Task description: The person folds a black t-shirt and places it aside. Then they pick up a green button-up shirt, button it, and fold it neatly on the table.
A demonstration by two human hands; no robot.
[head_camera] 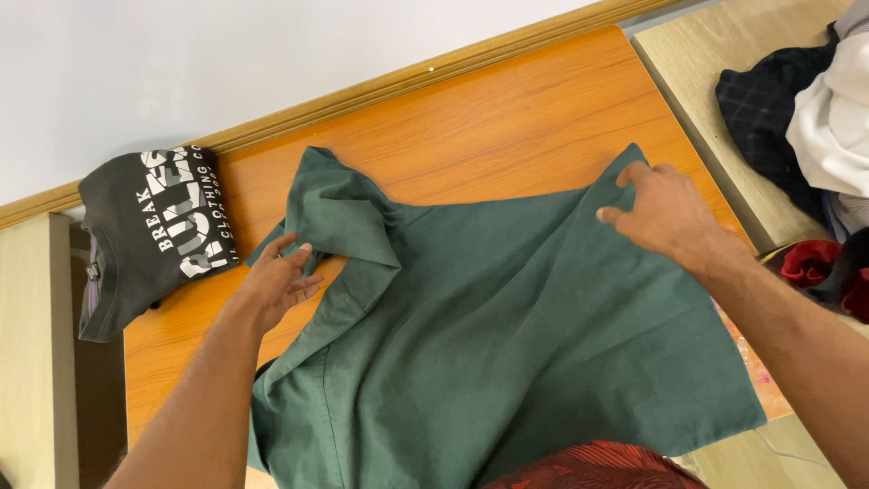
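Note:
A dark green shirt (489, 317) lies spread across the orange wooden table (507, 118). My left hand (276, 281) rests flat on the shirt's left part, next to a folded-over sleeve and collar area (339, 213). My right hand (661, 210) pinches the shirt's upper right corner, with the fabric between thumb and fingers. The shirt's lower edge hangs toward me over the table's near side.
A folded dark grey T-shirt with white print (149, 235) lies at the table's left end, against the wall trim. On a pale surface to the right sits a pile of clothes: dark plaid (769, 109), white (837, 118) and red (810, 263). Red patterned cloth (597, 466) shows at the bottom.

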